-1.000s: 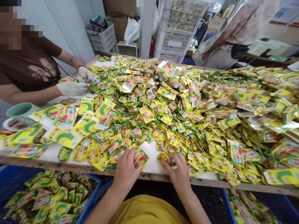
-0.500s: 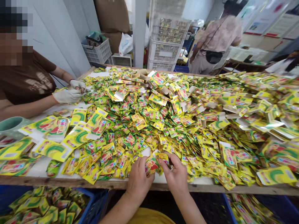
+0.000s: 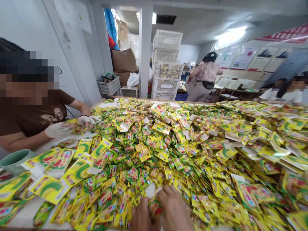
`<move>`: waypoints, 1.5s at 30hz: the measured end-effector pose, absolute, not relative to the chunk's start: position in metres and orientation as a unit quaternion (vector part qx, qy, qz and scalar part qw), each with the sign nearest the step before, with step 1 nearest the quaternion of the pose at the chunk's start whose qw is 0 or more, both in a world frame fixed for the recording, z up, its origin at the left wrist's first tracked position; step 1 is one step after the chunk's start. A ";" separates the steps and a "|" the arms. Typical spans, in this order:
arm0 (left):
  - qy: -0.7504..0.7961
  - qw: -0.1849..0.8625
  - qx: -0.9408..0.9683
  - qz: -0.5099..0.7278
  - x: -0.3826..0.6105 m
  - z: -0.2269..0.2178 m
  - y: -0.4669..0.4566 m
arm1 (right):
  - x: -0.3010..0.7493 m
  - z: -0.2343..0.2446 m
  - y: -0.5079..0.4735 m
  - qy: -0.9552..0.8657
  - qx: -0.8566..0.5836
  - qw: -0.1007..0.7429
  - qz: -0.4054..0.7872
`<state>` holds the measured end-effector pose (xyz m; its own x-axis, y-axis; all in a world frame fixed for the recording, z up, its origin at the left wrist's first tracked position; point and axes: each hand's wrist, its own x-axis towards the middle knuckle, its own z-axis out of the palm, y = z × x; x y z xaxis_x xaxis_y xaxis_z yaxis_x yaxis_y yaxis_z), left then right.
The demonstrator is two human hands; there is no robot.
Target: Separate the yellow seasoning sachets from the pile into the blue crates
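My left hand [image 3: 144, 215], low in the middle of the view, is closed around a small printed carton [image 3: 155, 207] with a red watermelon picture. My right hand [image 3: 175, 208] is curled over the carton's top and right side, its fingers bent and slightly blurred. The two hands hide most of the carton, and I cannot tell whether a sachet is between the right fingers. Just beyond them spreads a heap of small yellow and green sachets [image 3: 134, 173]. Flat yellow cartons [image 3: 51, 187] with open white flaps lie to the left.
A co-worker's gloved hands [image 3: 83, 123] handle packets at the left. Near that person stands a green cup [image 3: 16, 160]. More cartons [image 3: 252, 189] cover the right side. Stacked white crates [image 3: 166, 83] rise behind the table, and another person [image 3: 207, 75] stands farther back.
My view has tilted up, so the hands sit lower and the blue bins have left the frame. My right hand has moved over the carton, and the yellow sachet it held is now hidden.
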<state>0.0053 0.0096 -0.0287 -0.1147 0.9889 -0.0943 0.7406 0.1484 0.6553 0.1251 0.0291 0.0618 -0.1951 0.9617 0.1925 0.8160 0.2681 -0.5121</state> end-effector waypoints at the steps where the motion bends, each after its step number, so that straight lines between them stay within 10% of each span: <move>1: 0.716 0.278 0.600 0.223 0.003 -0.024 0.007 | 0.125 0.067 0.028 -0.753 -0.577 0.272 0.161; 5: 0.704 0.314 0.589 0.243 -0.003 -0.007 0.004 | 0.136 0.081 0.035 -0.660 -0.551 0.431 0.276; 10: 0.689 0.313 0.600 0.260 -0.003 -0.005 0.002 | 0.133 0.065 0.034 -0.634 -0.560 0.431 0.314; 19: 0.684 0.270 0.625 0.263 0.001 -0.001 0.003 | 0.120 0.060 0.028 -0.748 -0.590 0.231 0.199; 27: 0.654 0.338 0.613 0.288 -0.007 -0.005 0.003 | 0.123 0.070 0.033 -0.778 -0.560 0.182 0.220; 35: 0.462 0.641 0.488 0.372 -0.022 -0.004 0.013 | 0.140 0.065 0.048 -0.759 -0.542 0.267 0.245; 45: 0.425 0.660 0.476 0.397 -0.032 0.002 0.015 | 0.123 0.070 0.028 -0.843 -0.473 0.134 0.217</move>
